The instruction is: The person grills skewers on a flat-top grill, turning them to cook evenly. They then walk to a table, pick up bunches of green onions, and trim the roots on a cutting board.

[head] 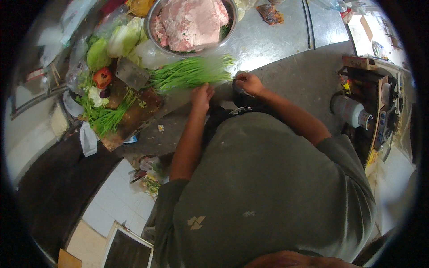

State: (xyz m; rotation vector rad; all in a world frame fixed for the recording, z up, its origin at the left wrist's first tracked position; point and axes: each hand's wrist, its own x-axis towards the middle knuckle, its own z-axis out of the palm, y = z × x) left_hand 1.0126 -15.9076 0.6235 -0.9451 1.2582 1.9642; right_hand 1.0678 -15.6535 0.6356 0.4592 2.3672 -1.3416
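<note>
A long bunch of green chives or similar stalks (187, 74) lies at the near edge of the steel table. My left hand (203, 95) touches its near side, fingers partly bent; its grip cannot be made out. At the bunch's right end is my right hand (248, 83), fingers curled together near the stalk tips; whether they pinch any is too small to tell. A cleaver blade (132, 73) rests left of the bunch on a dark cutting board (144, 112). Cut green stalks (114, 117) lie on the board. Behind the bunch, a steel bowl (149, 25) holds pale raw meat (192, 23).
Lettuce or cabbage pieces (122, 40), a cut red tomato or pepper (102, 77) and plastic bags crowd the left. A browned food piece (270, 14) lies on the steel tabletop (264, 40). A gas cylinder (348, 107) stands by a shelf at right.
</note>
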